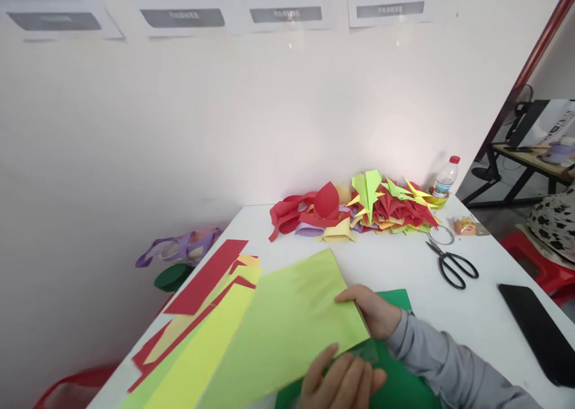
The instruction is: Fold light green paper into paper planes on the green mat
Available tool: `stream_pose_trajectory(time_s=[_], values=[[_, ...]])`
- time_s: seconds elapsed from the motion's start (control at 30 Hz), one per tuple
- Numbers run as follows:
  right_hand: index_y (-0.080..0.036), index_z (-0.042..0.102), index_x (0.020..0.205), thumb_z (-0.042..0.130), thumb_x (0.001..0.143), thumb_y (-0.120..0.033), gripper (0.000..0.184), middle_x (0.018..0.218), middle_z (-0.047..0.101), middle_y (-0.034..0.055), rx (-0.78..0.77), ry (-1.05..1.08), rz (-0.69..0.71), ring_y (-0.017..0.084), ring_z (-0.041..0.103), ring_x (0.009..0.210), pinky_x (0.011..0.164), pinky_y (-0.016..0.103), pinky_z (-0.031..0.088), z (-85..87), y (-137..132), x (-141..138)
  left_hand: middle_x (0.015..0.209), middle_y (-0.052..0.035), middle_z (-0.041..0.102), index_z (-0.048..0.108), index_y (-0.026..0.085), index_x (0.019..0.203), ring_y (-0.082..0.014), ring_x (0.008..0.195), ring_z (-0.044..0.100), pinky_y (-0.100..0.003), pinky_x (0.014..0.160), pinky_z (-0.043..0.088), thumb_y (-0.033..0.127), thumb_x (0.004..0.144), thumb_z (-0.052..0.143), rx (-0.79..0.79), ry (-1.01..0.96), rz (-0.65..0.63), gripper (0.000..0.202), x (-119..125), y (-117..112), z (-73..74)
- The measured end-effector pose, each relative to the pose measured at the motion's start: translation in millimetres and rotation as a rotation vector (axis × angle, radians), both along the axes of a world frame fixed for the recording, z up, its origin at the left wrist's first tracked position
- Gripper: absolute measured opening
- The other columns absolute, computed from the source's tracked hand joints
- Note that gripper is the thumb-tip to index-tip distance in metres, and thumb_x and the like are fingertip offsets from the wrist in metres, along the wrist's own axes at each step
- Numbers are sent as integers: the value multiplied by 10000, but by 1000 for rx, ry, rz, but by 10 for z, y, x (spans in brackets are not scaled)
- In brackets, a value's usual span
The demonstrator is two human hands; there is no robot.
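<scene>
My right hand (pixel 372 310), in a grey sleeve, grips the right edge of a light green stack of paper (pixel 296 313), its thumb lying on top. The stack is held tilted above the table. At its near corner, my left hand (pixel 341 382) has its fingers curled in against a clear plastic film (pixel 366 350); its palm side is hidden. Beneath both hands lies a dark green sheet (pixel 399 361). Left of the stack, yellow paper (pixel 202 343) and red paper (pixel 211 277) strips and sheets overlap in a fan.
Folded paper pieces (pixel 386 208) heap against the wall, beside a bottle (pixel 446 178). On the right lie black-handled scissors (pixel 451 265), a ring (pixel 441 235), a small packet (pixel 465 226) and a black phone (pixel 539 331). Purple ribbon (pixel 184 247) hangs past the table's left edge.
</scene>
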State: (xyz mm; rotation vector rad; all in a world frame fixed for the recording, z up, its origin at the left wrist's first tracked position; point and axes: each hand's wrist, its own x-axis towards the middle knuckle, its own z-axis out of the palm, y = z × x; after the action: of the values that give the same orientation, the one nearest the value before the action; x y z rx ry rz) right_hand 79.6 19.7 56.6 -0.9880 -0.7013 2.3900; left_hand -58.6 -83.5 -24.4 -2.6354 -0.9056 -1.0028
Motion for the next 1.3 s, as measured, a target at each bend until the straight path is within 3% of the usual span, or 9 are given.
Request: stream_pose_trajectory(time_s=[0.07, 0.33, 0.47, 0.67, 0.8, 0.97, 1.1, 1.2, 1.3], values=[[-70, 665, 938, 524, 697, -180, 300, 745, 723, 93, 27, -87, -59, 196, 680, 672, 756, 323, 513, -52, 59, 143, 674, -43, 736, 671, 248, 1030, -202, 617, 701, -371, 663, 641, 182, 827, 642, 229, -56, 62, 215, 263, -68, 119], [-96, 686, 799, 562, 673, -107, 177, 564, 687, 31, 129, -290, -164, 172, 630, 502, 574, 279, 512, -332, 224, 390, 1040, -204, 725, 666, 107, 982, -264, 986, 688, -325, 767, 580, 89, 886, 370, 99, 129, -10, 312, 502, -99, 254], [-98, 683, 800, 563, 680, -120, 171, 576, 693, 42, 133, -311, -164, 179, 648, 528, 570, 283, 525, -336, 266, 463, 1054, -176, 726, 624, 97, 1099, -160, 878, 704, -196, 687, 537, 37, 910, 325, 18, 65, 103, 359, 444, -168, 258], [-109, 679, 810, 556, 689, -139, 175, 613, 703, 53, 189, -353, -148, 190, 670, 577, 611, 305, 546, -299, 292, 504, 749, -53, 708, 661, 183, 1028, -180, 593, 626, -297, 582, 473, 109, 818, 638, 197, -7, 552, 224, 288, -164, 439], [-99, 675, 851, 577, 727, -179, 177, 686, 711, 75, 302, -433, -116, 225, 688, 658, 663, 352, 555, -262, 305, 517, 849, -131, 675, 649, 111, 996, -256, 745, 629, -376, 665, 484, 161, 875, 564, 108, 77, 511, 156, 191, -20, 584], [-164, 535, 1205, 660, 730, -168, 491, 1214, 603, 123, 655, -670, -293, 267, 543, 1166, 996, 430, 423, 88, 130, 580, 758, -64, 653, 617, 119, 866, -186, 657, 596, -324, 652, 456, 97, 907, 464, 21, 132, 378, 160, 200, 61, 516], [-170, 601, 1013, 485, 902, -225, 170, 1032, 659, 105, 1621, -774, -161, 209, 589, 1016, 905, 351, 467, 396, -308, 574, 673, -27, 615, 586, 166, 798, -173, 580, 575, -305, 569, 428, 119, 934, 390, -41, 84, 389, 243, 284, 84, 508], [-171, 599, 769, 444, 924, -216, 224, 698, 642, 46, 1758, -918, 103, 170, 598, 649, 602, 275, 449, 367, -607, 555, 635, -11, 598, 555, 197, 740, -161, 547, 575, -286, 521, 415, 151, 956, 323, -132, -33, 370, 320, 343, 144, 575], [-169, 576, 692, 428, 929, -195, 281, 665, 625, 57, 1611, -1242, 145, 187, 593, 620, 557, 286, 399, 211, -722, 577, 643, -4, 612, 557, 201, 734, -153, 560, 598, -273, 528, 421, 181, 953, 368, -231, -130, 370, 290, 395, 195, 646]])
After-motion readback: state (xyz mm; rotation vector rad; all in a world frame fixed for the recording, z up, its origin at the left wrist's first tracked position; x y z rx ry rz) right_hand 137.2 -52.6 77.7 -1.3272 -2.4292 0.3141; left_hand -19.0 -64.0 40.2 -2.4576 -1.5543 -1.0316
